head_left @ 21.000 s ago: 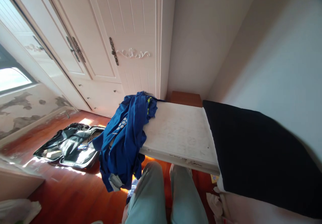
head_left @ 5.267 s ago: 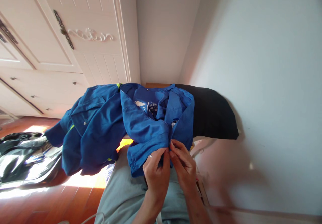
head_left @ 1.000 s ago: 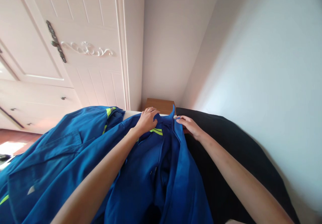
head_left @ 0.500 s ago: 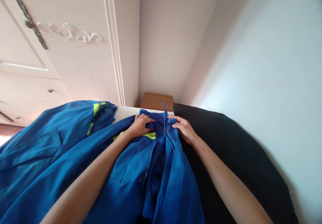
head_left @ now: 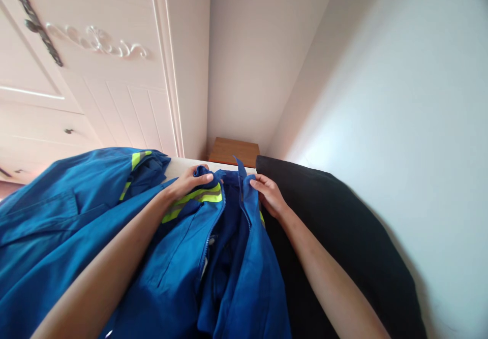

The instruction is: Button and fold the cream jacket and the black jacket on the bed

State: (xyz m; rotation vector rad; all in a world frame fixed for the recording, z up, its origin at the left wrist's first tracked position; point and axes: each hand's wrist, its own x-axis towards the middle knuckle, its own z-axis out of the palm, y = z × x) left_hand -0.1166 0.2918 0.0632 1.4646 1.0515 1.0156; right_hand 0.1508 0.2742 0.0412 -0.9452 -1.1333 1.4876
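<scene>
A blue work jacket (head_left: 179,257) with yellow-and-grey reflective strips lies in front of me, its front zipper undone and the two edges apart. My left hand (head_left: 192,179) pinches the collar on the left side, thumb on top. On the right side, my right hand (head_left: 268,191) grips the collar edge between thumb and fingers. A pointed blue flap (head_left: 240,167) stands up between the hands, close to the right one. The dark inner lining shows in the gap between the zipper edges.
Another blue garment (head_left: 46,202) with reflective strips lies at the left. Black cloth (head_left: 324,217) covers the surface at the right, beside a pale wall (head_left: 419,100). White cabinet doors (head_left: 125,90) rise at the back left. A brown wooden box-like piece (head_left: 236,149) stands in the far corner.
My left hand has moved left with its side of the collar, widening the opening and uncovering more of the reflective strip. The right hand keeps its hold. The view has shifted slightly.
</scene>
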